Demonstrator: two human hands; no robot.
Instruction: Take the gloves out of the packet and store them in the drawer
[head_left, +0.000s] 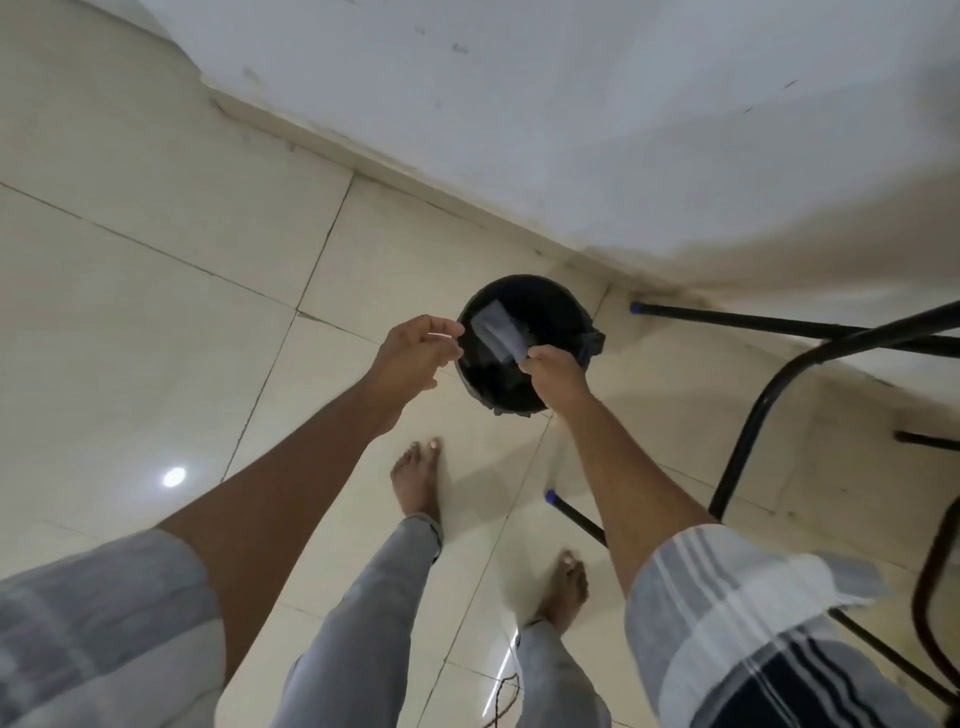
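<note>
From the head camera, both hands reach out over a round black bin (524, 345) standing on the pale tiled floor (156, 312) near the wall; the left hand (415, 353) has fingers curled together, pinching a thin clear scrap; the right hand (556, 374) is clamped on a clear packet (496, 327) hanging over the bin's mouth; black chair legs (769, 405) stand to the right.
</note>
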